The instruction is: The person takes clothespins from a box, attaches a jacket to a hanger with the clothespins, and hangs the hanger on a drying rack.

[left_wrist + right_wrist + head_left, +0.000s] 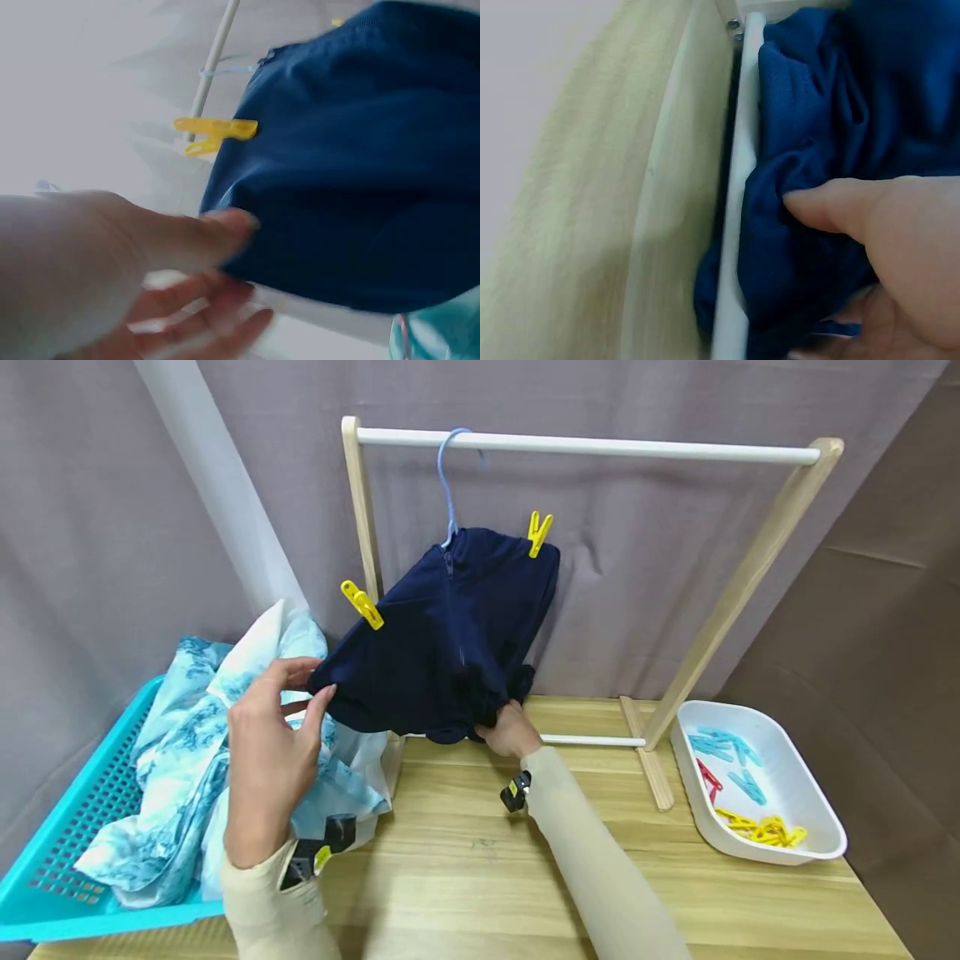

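A navy zip-front garment hangs from a light blue hanger on the rack's top bar. Two yellow clothespins clip its upper edges, one clothespin at the left and another clothespin at the right. With thumb and fingers, my left hand pinches the garment's left corner, which is pulled out sideways. Lower down, my right hand grips bunched navy cloth beside the rack's white lower bar; its fingertips are partly hidden by folds.
A turquoise basket at the left holds blue-and-white patterned fabric. The wooden rack leg stands right of the garment. On the wooden table, a white tub contains blue, red and yellow clothespins.
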{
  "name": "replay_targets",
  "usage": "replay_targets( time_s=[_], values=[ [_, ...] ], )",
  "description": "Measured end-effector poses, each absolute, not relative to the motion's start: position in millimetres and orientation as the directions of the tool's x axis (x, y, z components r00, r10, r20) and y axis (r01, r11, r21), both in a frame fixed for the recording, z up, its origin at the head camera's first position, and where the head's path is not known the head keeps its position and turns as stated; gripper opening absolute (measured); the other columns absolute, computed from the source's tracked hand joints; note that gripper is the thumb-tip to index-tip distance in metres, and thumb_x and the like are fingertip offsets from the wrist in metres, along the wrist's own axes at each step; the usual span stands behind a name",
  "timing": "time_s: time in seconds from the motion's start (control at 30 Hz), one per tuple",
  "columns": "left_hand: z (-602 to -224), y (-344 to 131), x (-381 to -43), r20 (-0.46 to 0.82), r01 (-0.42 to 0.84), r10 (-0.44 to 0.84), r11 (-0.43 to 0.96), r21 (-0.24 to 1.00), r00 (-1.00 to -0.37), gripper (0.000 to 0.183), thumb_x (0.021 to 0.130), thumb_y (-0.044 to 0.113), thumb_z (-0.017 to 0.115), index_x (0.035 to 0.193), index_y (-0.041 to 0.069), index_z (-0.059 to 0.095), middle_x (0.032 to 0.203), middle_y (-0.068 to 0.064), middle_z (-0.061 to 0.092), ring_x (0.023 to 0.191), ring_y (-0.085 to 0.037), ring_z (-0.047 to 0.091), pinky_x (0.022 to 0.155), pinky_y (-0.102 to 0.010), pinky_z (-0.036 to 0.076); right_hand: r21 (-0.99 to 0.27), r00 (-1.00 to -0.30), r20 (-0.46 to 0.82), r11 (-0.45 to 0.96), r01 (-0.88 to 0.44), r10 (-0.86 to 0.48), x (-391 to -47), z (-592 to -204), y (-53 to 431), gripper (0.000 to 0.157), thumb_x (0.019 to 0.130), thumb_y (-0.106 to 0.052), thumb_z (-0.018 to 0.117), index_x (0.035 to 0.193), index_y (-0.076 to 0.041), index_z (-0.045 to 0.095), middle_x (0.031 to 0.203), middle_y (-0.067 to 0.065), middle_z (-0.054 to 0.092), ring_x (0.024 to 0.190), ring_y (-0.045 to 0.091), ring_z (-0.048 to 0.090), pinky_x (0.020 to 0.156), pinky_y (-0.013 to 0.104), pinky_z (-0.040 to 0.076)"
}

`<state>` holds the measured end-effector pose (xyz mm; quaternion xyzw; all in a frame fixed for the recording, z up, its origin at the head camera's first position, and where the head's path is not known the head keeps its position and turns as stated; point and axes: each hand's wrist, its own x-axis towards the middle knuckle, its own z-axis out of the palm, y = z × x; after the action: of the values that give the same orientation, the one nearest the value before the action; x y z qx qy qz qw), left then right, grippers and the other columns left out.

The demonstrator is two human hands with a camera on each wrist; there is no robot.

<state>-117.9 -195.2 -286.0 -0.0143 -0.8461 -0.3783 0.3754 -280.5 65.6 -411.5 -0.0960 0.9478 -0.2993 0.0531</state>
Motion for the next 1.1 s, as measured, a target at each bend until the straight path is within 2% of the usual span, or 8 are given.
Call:
replay_targets(
  time_s=[0.07, 0.17, 0.23, 0.33, 0.47, 0.6, 0.83, 1.1],
  values=[
    [-288, -200, -115, 0.567, 0.228, -0.258, 0.729, 0.646, -0.782, 0.034, 0.094, 0.008, 0.072, 0.127, 0.003, 0.065, 0.117, -0.019, 0.069, 0.109, -0.036, 0.065, 0.089, -0.049, 0.058, -0.617, -0.979, -0.043, 0.776, -0.130, -0.198, -272, -414, 71, 0.068, 0.097, -0.028, 0.065, 0.151, 0.006, 0.041, 0.158, 0.030, 0.035, 0.145, 0.043, 0.040, 0.120, 0.049, 0.036],
    [-294, -210, -114, 0.443, 0.104, -0.249, 0.767, 0.633, -0.861, 0.038, 0.094, 0.011, 0.073, 0.129, 0.001, 0.063, 0.121, -0.024, 0.066, 0.111, -0.042, 0.060, 0.093, -0.056, 0.052, -0.666, -0.985, -0.016, 0.736, -0.117, -0.170, -256, -408, 79, 0.075, 0.099, -0.029, 0.062, 0.158, 0.004, 0.029, 0.164, 0.028, 0.027, 0.151, 0.043, 0.032, 0.122, 0.052, 0.032],
    [-299, -215, -115, 0.341, 0.002, -0.260, 0.794, 0.608, -0.903, 0.040, 0.093, 0.015, 0.075, 0.127, -0.001, 0.063, 0.120, -0.026, 0.065, 0.110, -0.044, 0.059, 0.089, -0.057, 0.050, -0.689, -0.988, -0.006, 0.717, -0.107, -0.154, -243, -403, 83, 0.076, 0.100, -0.031, 0.060, 0.159, 0.002, 0.026, 0.163, 0.027, 0.030, 0.149, 0.043, 0.036, 0.120, 0.053, 0.035],
    [-309, -220, -117, 0.200, -0.140, -0.304, 0.807, 0.574, -0.931, 0.041, 0.090, 0.021, 0.078, 0.122, -0.001, 0.064, 0.117, -0.026, 0.067, 0.102, -0.044, 0.062, 0.078, -0.054, 0.051, -0.711, -0.988, 0.038, 0.690, -0.133, -0.151, -223, -396, 85, 0.064, 0.101, -0.029, 0.060, 0.154, 0.001, 0.039, 0.153, 0.024, 0.047, 0.138, 0.039, 0.051, 0.112, 0.052, 0.045],
    [-320, -224, -118, 0.136, -0.254, -0.384, 0.797, 0.548, -0.913, 0.030, 0.090, 0.019, 0.077, 0.112, 0.001, 0.067, 0.107, -0.025, 0.070, 0.080, -0.040, 0.064, 0.060, -0.049, 0.049, -0.749, -0.977, 0.110, 0.630, -0.203, -0.184, -206, -387, 82, 0.040, 0.101, -0.025, 0.062, 0.135, -0.005, 0.062, 0.126, 0.015, 0.068, 0.115, 0.032, 0.067, 0.099, 0.047, 0.053],
    [-325, -229, -116, 0.185, -0.265, -0.413, 0.808, 0.526, -0.892, 0.012, 0.094, 0.012, 0.066, 0.099, 0.003, 0.072, 0.095, -0.024, 0.072, 0.067, -0.037, 0.061, 0.053, -0.046, 0.045, -0.771, -0.960, 0.127, 0.584, -0.253, -0.248, -196, -379, 76, 0.023, 0.101, -0.024, 0.063, 0.119, -0.012, 0.070, 0.109, 0.004, 0.072, 0.100, 0.021, 0.068, 0.092, 0.040, 0.055],
    [-322, -239, -112, 0.278, -0.230, -0.475, 0.760, 0.607, -0.835, 0.019, 0.097, 0.014, 0.058, 0.100, 0.000, 0.071, 0.093, -0.022, 0.072, 0.078, -0.040, 0.064, 0.063, -0.049, 0.048, -0.778, -0.911, 0.147, 0.524, -0.347, -0.386, -184, -368, 66, 0.015, 0.102, -0.023, 0.062, 0.110, -0.018, 0.074, 0.102, -0.002, 0.074, 0.091, 0.011, 0.066, 0.086, 0.034, 0.055],
    [-298, -240, -91, 0.283, -0.187, -0.564, 0.635, 0.750, -0.776, 0.025, 0.097, 0.025, 0.068, 0.110, 0.005, 0.073, 0.094, -0.011, 0.072, 0.066, -0.004, 0.055, 0.055, -0.024, 0.042, -0.811, -0.785, 0.245, 0.323, -0.488, -0.570, -154, -344, 41, 0.022, 0.103, -0.028, 0.062, 0.118, -0.019, 0.075, 0.103, -0.004, 0.076, 0.089, 0.010, 0.070, 0.080, 0.028, 0.058]
  ],
)
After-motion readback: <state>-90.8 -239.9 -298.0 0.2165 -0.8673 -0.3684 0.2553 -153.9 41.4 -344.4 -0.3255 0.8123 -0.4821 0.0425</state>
